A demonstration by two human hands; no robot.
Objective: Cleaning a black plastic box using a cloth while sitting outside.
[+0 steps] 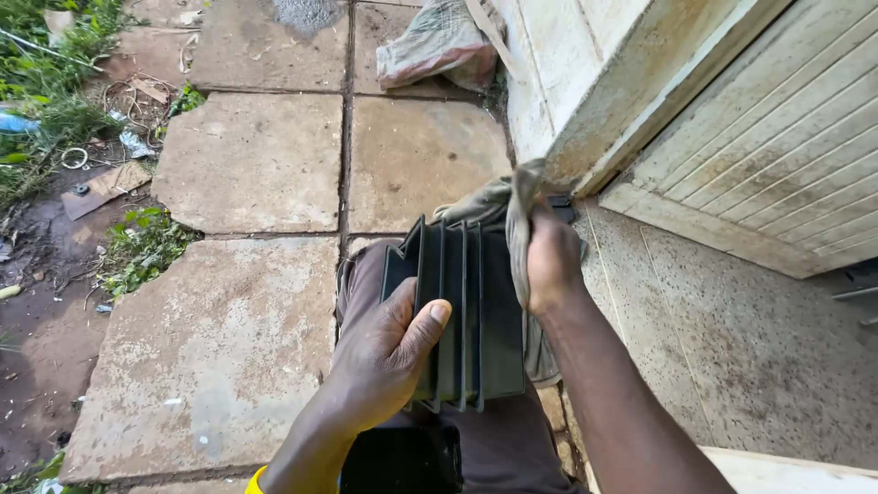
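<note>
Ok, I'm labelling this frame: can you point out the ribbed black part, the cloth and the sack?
ribbed black part [485, 320], head view, on a right-hand rib.
cloth [519, 220], head view, strip above the right hand.
sack [434, 41], head view, its middle.

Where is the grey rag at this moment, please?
In the head view, the rag is right of centre, gripped in the right hand against the black ribbed part.

Worn stone slabs [251, 160] pave the ground before me, weeds [142, 247] along their edge. A crumpled sack [434, 41] lies by my pale door [777, 155]
</note>
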